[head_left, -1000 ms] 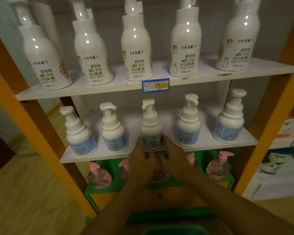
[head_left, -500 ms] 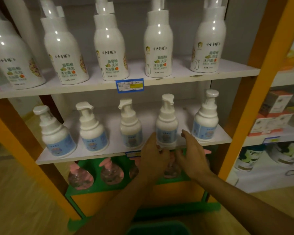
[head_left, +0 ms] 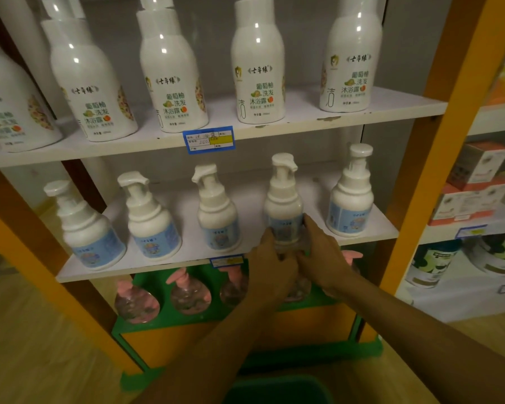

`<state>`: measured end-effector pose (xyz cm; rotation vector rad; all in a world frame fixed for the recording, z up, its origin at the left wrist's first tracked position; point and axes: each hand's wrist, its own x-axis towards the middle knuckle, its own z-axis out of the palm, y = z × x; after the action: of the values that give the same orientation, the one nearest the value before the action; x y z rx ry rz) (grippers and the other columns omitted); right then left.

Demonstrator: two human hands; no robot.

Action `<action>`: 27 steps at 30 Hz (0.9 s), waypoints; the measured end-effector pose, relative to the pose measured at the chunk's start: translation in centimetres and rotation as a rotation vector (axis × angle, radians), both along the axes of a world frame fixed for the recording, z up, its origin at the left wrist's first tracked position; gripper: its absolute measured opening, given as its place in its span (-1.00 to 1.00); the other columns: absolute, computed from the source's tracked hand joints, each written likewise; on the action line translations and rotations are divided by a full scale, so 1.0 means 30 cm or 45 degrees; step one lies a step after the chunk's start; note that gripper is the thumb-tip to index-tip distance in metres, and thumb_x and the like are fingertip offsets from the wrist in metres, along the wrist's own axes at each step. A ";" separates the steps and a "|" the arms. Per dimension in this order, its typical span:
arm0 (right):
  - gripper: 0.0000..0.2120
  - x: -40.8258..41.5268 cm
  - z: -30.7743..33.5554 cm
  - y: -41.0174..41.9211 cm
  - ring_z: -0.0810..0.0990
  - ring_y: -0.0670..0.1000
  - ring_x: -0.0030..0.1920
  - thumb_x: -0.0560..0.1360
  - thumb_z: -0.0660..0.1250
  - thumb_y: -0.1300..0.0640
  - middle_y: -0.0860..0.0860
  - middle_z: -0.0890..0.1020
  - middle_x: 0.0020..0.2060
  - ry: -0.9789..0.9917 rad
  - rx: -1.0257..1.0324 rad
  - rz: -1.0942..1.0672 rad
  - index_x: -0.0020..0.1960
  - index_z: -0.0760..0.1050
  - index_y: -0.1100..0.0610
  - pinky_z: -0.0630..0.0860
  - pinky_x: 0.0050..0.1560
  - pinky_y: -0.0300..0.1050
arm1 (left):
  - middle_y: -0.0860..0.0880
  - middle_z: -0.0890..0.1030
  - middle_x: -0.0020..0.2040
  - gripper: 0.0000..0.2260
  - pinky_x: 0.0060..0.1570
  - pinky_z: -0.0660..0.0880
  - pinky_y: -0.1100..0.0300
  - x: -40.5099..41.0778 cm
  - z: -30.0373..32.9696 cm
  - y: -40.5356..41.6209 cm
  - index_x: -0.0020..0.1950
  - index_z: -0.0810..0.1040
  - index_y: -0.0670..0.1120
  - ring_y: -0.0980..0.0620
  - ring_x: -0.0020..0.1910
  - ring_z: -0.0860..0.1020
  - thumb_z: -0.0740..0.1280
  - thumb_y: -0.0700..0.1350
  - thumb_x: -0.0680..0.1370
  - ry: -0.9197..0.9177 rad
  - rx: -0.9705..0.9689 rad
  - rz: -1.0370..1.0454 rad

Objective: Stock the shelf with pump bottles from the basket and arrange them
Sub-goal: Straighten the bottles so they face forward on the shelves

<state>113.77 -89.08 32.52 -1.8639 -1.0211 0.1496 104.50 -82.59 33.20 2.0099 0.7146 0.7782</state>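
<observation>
Both hands meet at the front edge of the middle shelf (head_left: 187, 258), around the base of the fourth pump bottle (head_left: 283, 205) from the left. The left hand (head_left: 270, 265) grasps the bottle's lower left side with curled fingers, and the right hand (head_left: 321, 255) wraps its lower right side, thumb up against the blue label. The bottle stands upright on the shelf, close to the front edge, with its white pump head turned to the right. Four more pump bottles of the same kind stand in the row: three to the left (head_left: 216, 211) and one near the right end (head_left: 351, 193). On the top shelf (head_left: 303, 123) stand taller white bottles (head_left: 258, 68), with a blue price tag (head_left: 209, 139) on its front edge. Below, clear bottles with pink pumps (head_left: 188, 293) sit on a green shelf (head_left: 164, 322). The rim of a green basket (head_left: 277, 389) shows at the bottom edge of the view.
</observation>
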 end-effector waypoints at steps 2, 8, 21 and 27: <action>-0.51 -0.001 -0.006 0.001 0.51 0.01 0.23 0.45 0.38 0.21 0.03 0.54 0.23 0.011 0.018 0.012 0.32 0.30 0.04 0.41 0.13 -0.29 | -0.07 0.58 0.20 -0.62 0.05 0.40 0.37 0.009 0.003 0.007 0.32 0.40 -0.11 -0.02 0.17 0.54 0.28 -0.22 0.50 -0.015 -0.006 0.031; -0.45 0.001 -0.010 0.008 0.49 0.07 0.28 0.48 0.38 0.17 0.07 0.51 0.28 0.020 0.000 -0.006 0.39 0.24 0.07 0.39 0.23 -0.17 | -0.09 0.56 0.24 -0.57 0.05 0.37 0.44 0.021 -0.003 0.011 0.37 0.37 -0.12 -0.02 0.20 0.53 0.28 -0.25 0.49 0.007 -0.007 0.007; -0.69 0.103 0.017 -0.274 0.55 0.06 -0.01 0.49 0.31 0.31 0.08 0.58 -0.02 -0.380 0.207 -0.524 0.22 0.42 0.16 0.50 -0.02 -0.12 | 0.00 0.49 -0.06 -0.63 -0.02 0.46 0.26 0.069 0.000 -0.175 0.27 0.44 -0.09 0.09 -0.12 0.48 0.27 -0.28 0.47 -0.168 0.237 -0.096; -0.43 0.187 0.039 -0.284 0.44 0.10 0.31 0.48 0.33 0.30 0.09 0.47 0.31 -0.044 0.035 -0.419 0.44 0.23 0.16 0.47 0.18 -0.15 | -0.04 0.56 0.21 -0.69 0.24 0.44 0.10 0.203 0.084 -0.251 0.30 0.40 -0.02 0.00 0.18 0.52 0.26 -0.13 0.56 0.019 -0.238 -0.329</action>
<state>119.39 -97.59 33.70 -1.9860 -0.7225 -0.0914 110.59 -90.11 35.71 1.8914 0.5031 0.5255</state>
